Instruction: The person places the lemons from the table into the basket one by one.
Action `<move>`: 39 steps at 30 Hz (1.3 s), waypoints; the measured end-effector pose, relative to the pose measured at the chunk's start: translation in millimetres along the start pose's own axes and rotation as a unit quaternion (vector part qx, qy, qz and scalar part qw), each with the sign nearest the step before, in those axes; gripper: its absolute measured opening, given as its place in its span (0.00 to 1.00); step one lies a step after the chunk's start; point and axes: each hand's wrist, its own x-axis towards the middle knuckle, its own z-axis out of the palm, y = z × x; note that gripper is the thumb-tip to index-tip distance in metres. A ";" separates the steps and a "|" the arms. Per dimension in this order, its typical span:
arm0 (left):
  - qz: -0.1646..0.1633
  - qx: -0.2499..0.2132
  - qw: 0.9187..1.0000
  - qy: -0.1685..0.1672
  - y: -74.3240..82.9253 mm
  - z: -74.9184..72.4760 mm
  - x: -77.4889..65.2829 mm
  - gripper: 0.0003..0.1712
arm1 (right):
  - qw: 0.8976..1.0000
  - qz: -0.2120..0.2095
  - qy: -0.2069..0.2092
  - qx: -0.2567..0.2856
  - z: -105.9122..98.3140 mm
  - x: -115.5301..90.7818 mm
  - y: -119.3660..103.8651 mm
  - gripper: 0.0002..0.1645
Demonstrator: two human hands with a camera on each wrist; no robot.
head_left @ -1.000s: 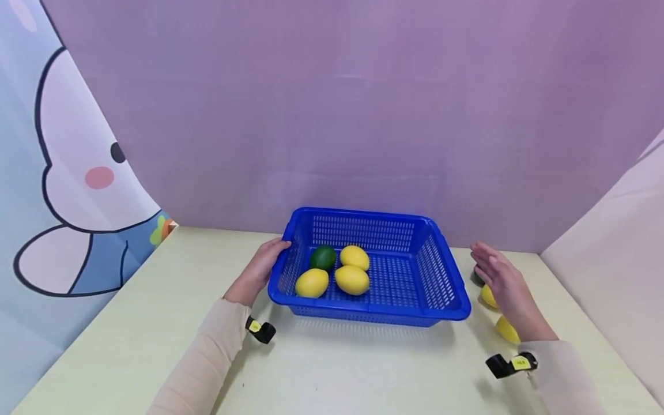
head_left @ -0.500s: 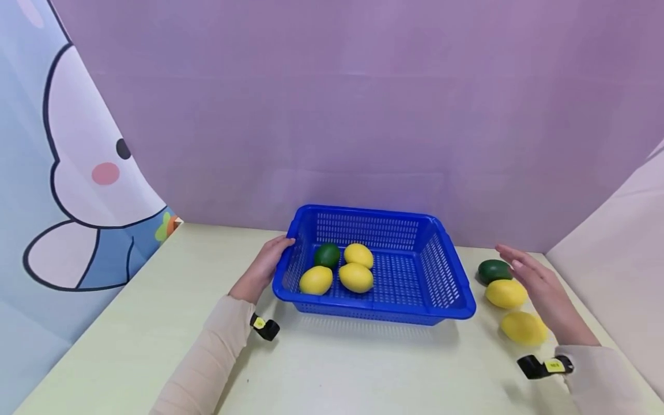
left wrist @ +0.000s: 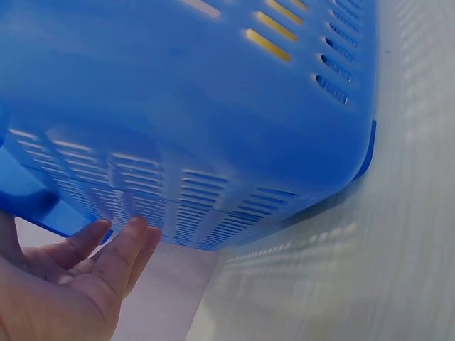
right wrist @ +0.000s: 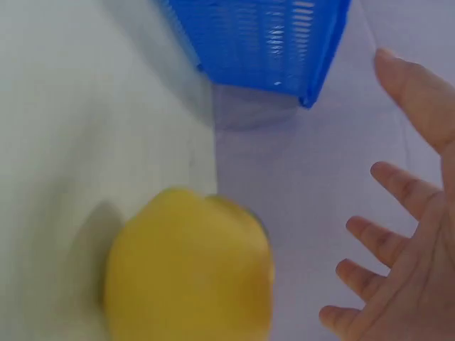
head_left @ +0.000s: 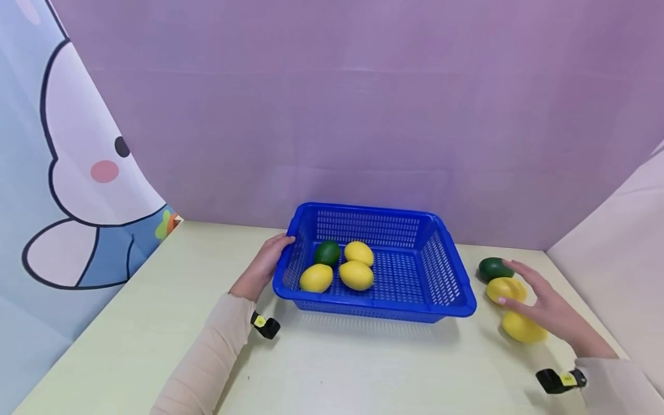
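Observation:
A blue plastic basket (head_left: 373, 312) with slotted walls stands on the table. Inside it, toward the left, lie three lemons (head_left: 356, 275) and a dark green oval fruit (head_left: 327, 253). My left hand (head_left: 266, 262) holds the basket's left rim; from below, its fingers (left wrist: 117, 259) show under the rim beside the outer wall. Right of the basket, two more lemons (head_left: 523, 327) and another dark green fruit (head_left: 494, 269) lie in a row. Over these fruits hovers my right hand (head_left: 552, 308), thumb and fingers spread apart, holding nothing; a lemon (right wrist: 188, 273) looms large beside it in the right wrist view.
A purple cloth backdrop (head_left: 363, 115) rises behind the pale table (head_left: 332, 374). At the left hangs a cartoon-printed cloth (head_left: 72, 190), and a white cloth (head_left: 622, 230) closes off the right side. Black wrist cameras (head_left: 557, 380) sit at both cuffs.
My right hand has moved right and down from beside the basket to over the loose fruits, its thumb spreading away from the fingers. The left hand stays at the basket's rim.

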 end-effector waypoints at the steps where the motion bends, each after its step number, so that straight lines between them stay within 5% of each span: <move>1: -0.002 0.000 1.000 0.001 -0.5 -0.4 -0.4 0.29 | 1.000 -0.006 0.002 -0.002 1.2 -1.6 3.3 0.48; 12: 0.001 -0.009 1.000 0.005 0.3 1.5 -2.7 0.29 | 0.995 -0.041 0.058 -0.067 10.3 -17.7 24.6 0.44; 23: 0.007 -0.012 1.000 0.002 0.0 1.2 -2.6 0.29 | 0.991 -0.069 0.057 -0.102 13.8 -29.3 41.4 0.39; 39: 0.013 -0.009 1.000 -0.005 -0.9 -0.6 -2.5 0.29 | 0.994 -0.077 0.014 -0.074 13.2 -37.0 50.2 0.37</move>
